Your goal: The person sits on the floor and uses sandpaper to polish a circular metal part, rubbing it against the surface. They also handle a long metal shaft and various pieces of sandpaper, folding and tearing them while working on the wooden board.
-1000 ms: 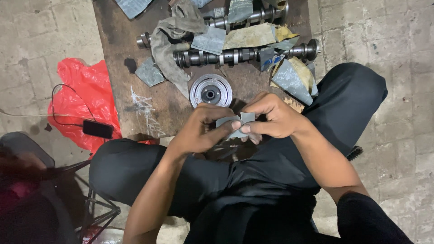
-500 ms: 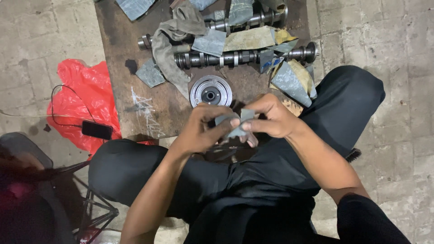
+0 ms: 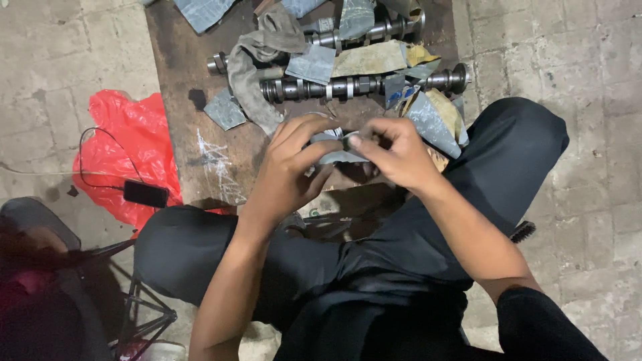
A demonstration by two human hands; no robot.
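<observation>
Both hands meet over the near edge of a dark wooden board (image 3: 187,73), in front of my crossed legs in black trousers. My left hand (image 3: 287,170) and my right hand (image 3: 394,154) pinch a small grey piece of sandpaper (image 3: 332,155) between their fingertips. The paper seems wrapped around a small dark part, which I cannot make out. Just beyond the hands lies a metal camshaft (image 3: 334,88) across the board. A second camshaft (image 3: 374,30) lies farther back.
A grey rag (image 3: 257,60) and several sandpaper sheets (image 3: 431,120) lie among the shafts. A red plastic bag (image 3: 127,154) with a black phone (image 3: 146,194) and cable sits left on the stone floor. A metal stool frame (image 3: 144,314) stands at the lower left, a brush (image 3: 523,231) by my right leg.
Both hands have moved away from my body with the sandpaper. They now cover the round metal disc that showed on the board before.
</observation>
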